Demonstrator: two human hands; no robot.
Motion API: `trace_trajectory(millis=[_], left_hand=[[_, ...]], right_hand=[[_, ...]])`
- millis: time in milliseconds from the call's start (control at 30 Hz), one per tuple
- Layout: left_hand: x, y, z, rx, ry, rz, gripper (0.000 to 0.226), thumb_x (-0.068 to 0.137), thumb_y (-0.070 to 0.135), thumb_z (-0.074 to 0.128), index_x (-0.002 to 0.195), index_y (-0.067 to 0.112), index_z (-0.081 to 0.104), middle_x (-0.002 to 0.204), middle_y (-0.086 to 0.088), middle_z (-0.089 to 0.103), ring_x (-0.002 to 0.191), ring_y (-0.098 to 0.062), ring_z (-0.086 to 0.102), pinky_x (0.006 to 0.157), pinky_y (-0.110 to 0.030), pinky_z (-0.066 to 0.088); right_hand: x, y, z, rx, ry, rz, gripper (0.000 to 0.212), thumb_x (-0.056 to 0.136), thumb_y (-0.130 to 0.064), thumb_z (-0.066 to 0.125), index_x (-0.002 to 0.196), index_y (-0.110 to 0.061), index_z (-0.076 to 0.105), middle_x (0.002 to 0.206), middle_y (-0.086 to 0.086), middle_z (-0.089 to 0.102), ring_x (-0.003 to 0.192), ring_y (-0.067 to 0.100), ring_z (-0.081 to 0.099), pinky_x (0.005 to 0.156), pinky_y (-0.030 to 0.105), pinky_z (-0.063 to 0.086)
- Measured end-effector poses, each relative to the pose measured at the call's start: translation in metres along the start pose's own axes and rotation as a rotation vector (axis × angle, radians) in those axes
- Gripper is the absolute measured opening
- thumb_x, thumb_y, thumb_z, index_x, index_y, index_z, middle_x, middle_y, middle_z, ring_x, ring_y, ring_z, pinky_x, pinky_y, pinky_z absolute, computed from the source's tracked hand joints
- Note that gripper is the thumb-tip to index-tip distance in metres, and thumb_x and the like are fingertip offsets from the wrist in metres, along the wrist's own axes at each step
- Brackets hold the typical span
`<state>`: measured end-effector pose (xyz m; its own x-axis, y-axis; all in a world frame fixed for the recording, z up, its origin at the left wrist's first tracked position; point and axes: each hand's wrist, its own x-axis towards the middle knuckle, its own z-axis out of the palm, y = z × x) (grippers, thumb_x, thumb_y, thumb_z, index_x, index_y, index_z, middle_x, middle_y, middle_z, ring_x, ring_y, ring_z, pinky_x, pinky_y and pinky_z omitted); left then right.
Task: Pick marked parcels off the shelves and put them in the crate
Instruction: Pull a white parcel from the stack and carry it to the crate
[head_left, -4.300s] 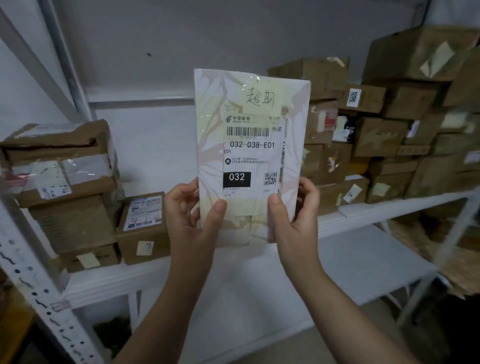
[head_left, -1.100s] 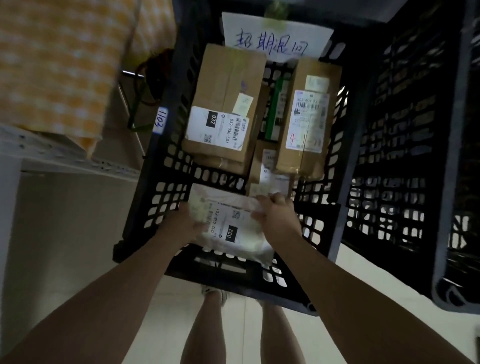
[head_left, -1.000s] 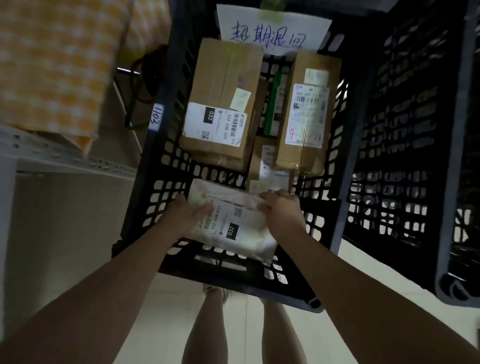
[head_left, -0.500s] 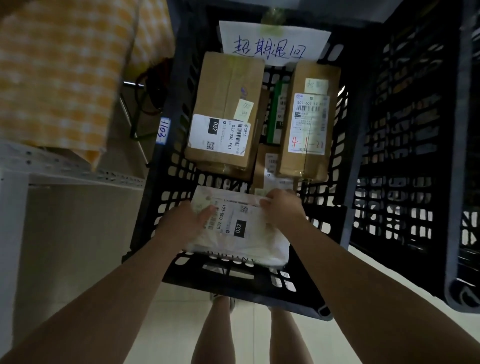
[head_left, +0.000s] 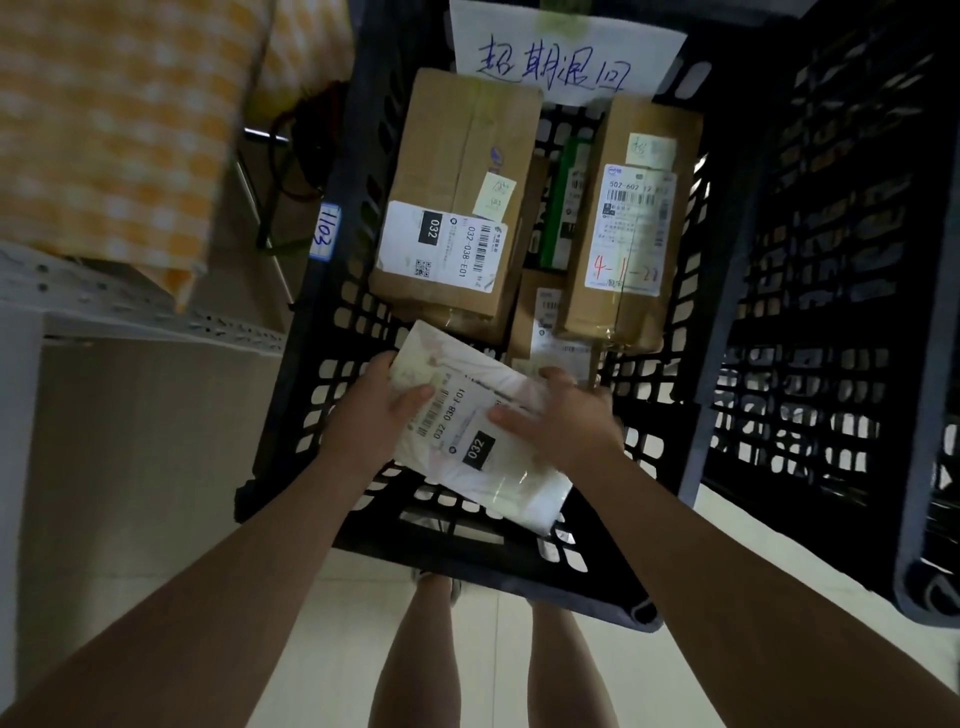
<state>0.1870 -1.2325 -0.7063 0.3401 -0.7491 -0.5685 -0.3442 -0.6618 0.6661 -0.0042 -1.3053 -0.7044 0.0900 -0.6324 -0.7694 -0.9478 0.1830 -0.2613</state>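
I look down into a black slatted crate (head_left: 291, 374). Both my hands hold a flat white parcel (head_left: 475, 441) with an "032" label over the crate's near end. My left hand (head_left: 374, 415) grips its left edge, thumb across the label. My right hand (head_left: 566, 421) grips its right side, thumb on top. The parcel lies tilted, its lower corner over the crate's near wall. Deeper in the crate lie a brown box (head_left: 457, 208) labelled 032, a taller brown box (head_left: 631, 223) with red writing, a green item (head_left: 561, 202) between them, and a small box (head_left: 545, 322) below.
A handwritten paper sign (head_left: 561, 52) hangs on the crate's far wall. A second black crate (head_left: 852, 312) stands to the right. An orange checked cloth (head_left: 114, 119) drapes over a white shelf rail (head_left: 130, 306) at left. My legs stand below on the pale floor.
I carried the parcel from the shelf down to the crate. Over the last second it has turned clockwise and slid toward the near wall, with both hands still on it.
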Motion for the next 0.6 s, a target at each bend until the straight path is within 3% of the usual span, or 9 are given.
trace_trajectory(millis=[100,200,300,400,500,533,600], left_hand=[[0.003,0.007,-0.014,-0.057,0.015,0.051,0.043,0.089,0.034,0.062,0.129,0.026,0.047,0.108,0.007,0.063,0.097,-0.011,0.062,0.082,-0.032,0.051],[0.003,0.017,-0.023,-0.051,0.009,0.134,0.042,0.088,0.031,0.063,0.128,0.029,0.048,0.105,0.013,0.063,0.094,-0.004,0.062,0.078,-0.026,0.051],[0.004,0.026,-0.028,-0.05,0.025,0.217,0.044,0.088,0.032,0.063,0.13,0.03,0.049,0.109,0.014,0.062,0.096,0.0,0.061,0.081,-0.025,0.052],[0.002,0.04,-0.034,0.08,0.218,0.396,0.049,0.087,0.036,0.064,0.13,0.018,0.05,0.119,0.002,0.057,0.105,-0.006,0.055,0.087,-0.035,0.052],[-0.003,0.056,-0.034,0.304,0.478,0.593,0.056,0.088,0.044,0.057,0.132,0.013,0.041,0.139,-0.015,0.036,0.126,-0.033,0.042,0.098,-0.056,0.039],[-0.006,0.062,-0.034,0.363,0.5,0.636,0.055,0.089,0.046,0.054,0.133,0.016,0.039,0.142,-0.014,0.03,0.129,-0.038,0.037,0.1,-0.059,0.036],[-0.009,0.068,-0.036,0.455,0.391,0.697,0.055,0.089,0.053,0.048,0.134,0.021,0.042,0.145,-0.012,0.029,0.133,-0.035,0.031,0.105,-0.06,0.029]], right_hand=[[0.007,-0.002,-0.01,-0.129,-0.087,-0.033,0.1,0.061,-0.092,0.042,0.144,-0.038,0.03,0.139,0.01,0.049,0.139,0.035,0.022,0.102,0.048,0.038],[0.009,-0.009,-0.021,-0.116,-0.136,-0.082,0.101,0.054,-0.097,0.036,0.137,-0.04,0.04,0.134,0.007,0.053,0.137,0.035,0.028,0.11,0.052,0.025],[0.002,-0.012,-0.027,0.092,-0.079,-0.112,0.113,0.039,-0.101,0.043,0.13,-0.035,0.046,0.118,0.001,0.06,0.111,0.028,0.058,0.094,0.048,0.048],[-0.019,-0.017,-0.032,0.285,-0.023,-0.125,0.112,0.04,-0.093,0.052,0.132,-0.03,0.043,0.11,-0.003,0.061,0.085,0.016,0.066,0.067,0.035,0.06],[-0.038,-0.029,-0.034,0.504,0.096,-0.139,0.094,0.054,-0.08,0.06,0.13,-0.026,0.045,0.103,-0.006,0.063,0.082,0.016,0.067,0.068,0.037,0.06],[-0.041,-0.035,-0.037,0.632,0.123,-0.138,0.088,0.059,-0.075,0.062,0.129,-0.025,0.044,0.103,-0.006,0.063,0.084,0.016,0.068,0.069,0.039,0.06],[-0.036,-0.05,-0.049,0.874,0.17,-0.135,0.07,0.072,-0.063,0.064,0.124,-0.024,0.04,0.106,-0.005,0.063,0.087,0.015,0.067,0.071,0.038,0.06]])
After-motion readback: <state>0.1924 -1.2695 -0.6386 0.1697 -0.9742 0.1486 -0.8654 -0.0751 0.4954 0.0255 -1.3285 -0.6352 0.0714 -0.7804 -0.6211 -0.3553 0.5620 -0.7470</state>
